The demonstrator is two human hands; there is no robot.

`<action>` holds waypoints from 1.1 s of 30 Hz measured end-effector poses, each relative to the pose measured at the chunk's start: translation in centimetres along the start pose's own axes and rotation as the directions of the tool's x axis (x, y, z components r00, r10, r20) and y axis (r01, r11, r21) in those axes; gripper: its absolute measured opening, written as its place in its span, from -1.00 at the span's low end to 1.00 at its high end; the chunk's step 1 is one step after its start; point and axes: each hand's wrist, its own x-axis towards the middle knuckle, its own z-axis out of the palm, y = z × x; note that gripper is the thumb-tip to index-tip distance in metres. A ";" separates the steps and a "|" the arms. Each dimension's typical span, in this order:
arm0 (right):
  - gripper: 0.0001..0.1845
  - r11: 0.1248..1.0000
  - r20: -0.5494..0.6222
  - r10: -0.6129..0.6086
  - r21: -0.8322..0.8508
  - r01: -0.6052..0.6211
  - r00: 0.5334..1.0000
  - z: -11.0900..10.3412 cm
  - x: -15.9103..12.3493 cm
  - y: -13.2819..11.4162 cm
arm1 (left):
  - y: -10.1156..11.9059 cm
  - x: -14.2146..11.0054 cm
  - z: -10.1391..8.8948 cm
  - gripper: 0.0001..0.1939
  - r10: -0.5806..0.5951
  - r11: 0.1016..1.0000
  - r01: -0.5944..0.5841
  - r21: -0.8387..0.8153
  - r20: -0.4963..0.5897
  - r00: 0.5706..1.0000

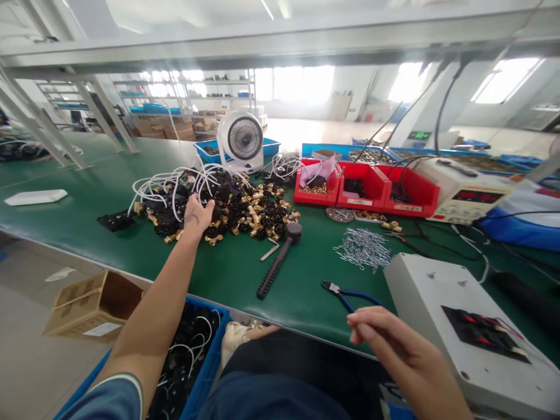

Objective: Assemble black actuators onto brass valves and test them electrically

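My left hand [198, 213] reaches into the near side of a heaped pile of black and brass valve fittings [256, 213]. Its thumb and fingers are curled down at the black parts with white tubes [175, 189]; what lies between the fingertips is hidden. My right hand [398, 350] hovers at the bench's front edge, thumb and fingers pressed together, and I cannot make out anything in them. Just beyond it lie cutting pliers [336, 289] with blue handles. A black ratchet-like tool [280, 259] and a small metal hex key [270, 249] rest between the hands.
A white fan [242, 140] stands behind the pile. Red bins [365, 186] and a power supply [468, 189] are at the back right. Metal pins [363, 248] lie before them. A grey box [472, 332] sits right; a blue crate [214, 350] and carton [87, 306] are below.
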 end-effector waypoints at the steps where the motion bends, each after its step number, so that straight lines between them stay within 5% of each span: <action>1: -0.67 0.995 0.006 0.046 0.092 -0.047 0.999 1.8 -0.3 0.0 | 0.2 -0.3 -0.1 -0.66 -0.023 0.998 0.026 -0.054 0.050 0.998; 6: -0.62 0.829 0.191 0.259 0.460 -0.319 0.947 8.0 -2.4 0.7 | 2.7 -3.8 -1.3 -0.81 -0.012 0.929 0.141 -0.342 0.353 0.936; 10: -0.68 0.691 0.360 0.316 0.547 -0.473 0.878 9.6 -3.9 0.5 | 5.1 -7.5 -1.4 -0.74 0.051 0.831 0.239 -0.502 0.496 0.867; 14: -0.65 0.562 0.351 0.338 0.669 -0.486 0.873 10.1 -4.3 0.5 | 5.3 -11.3 0.4 -0.72 0.119 0.673 0.372 -0.640 0.589 0.799; 16: -0.53 0.475 0.328 0.332 0.752 -0.458 0.884 10.4 -4.1 0.8 | 4.5 -13.3 1.9 -0.79 0.216 0.645 0.384 -0.661 0.640 0.737; 18: -0.34 0.368 0.321 0.337 0.820 -0.438 0.885 10.5 -3.5 1.0 | 3.5 -15.3 3.5 -0.76 0.305 0.695 0.366 -0.619 0.715 0.630; 21: -0.05 0.232 0.289 0.391 0.888 -0.397 0.874 10.2 -2.3 1.1 | 2.2 -17.6 5.1 -0.61 0.391 0.822 0.183 -0.540 0.768 0.508; 23: 0.06 0.192 0.235 0.434 0.919 -0.344 0.870 9.7 -1.3 1.0 | 1.9 -18.4 5.1 -0.60 0.418 0.869 0.022 -0.495 0.756 0.504; 26: 0.10 0.175 0.172 0.463 0.944 -0.280 0.870 9.0 0.0 1.0 | 2.0 -18.9 3.9 -0.71 0.444 0.876 -0.108 -0.471 0.696 0.564; 30: -0.30 0.133 0.126 0.473 0.968 -0.212 0.872 9.3 1.4 1.4 | 2.7 -19.6 1.5 -0.83 0.596 0.756 -0.232 -0.612 0.498 0.630; 33: -0.55 0.114 0.114 0.483 0.975 -0.192 0.868 10.0 2.3 1.6 | 3.0 -20.1 -0.1 -0.79 0.711 0.616 -0.357 -0.702 0.300 0.636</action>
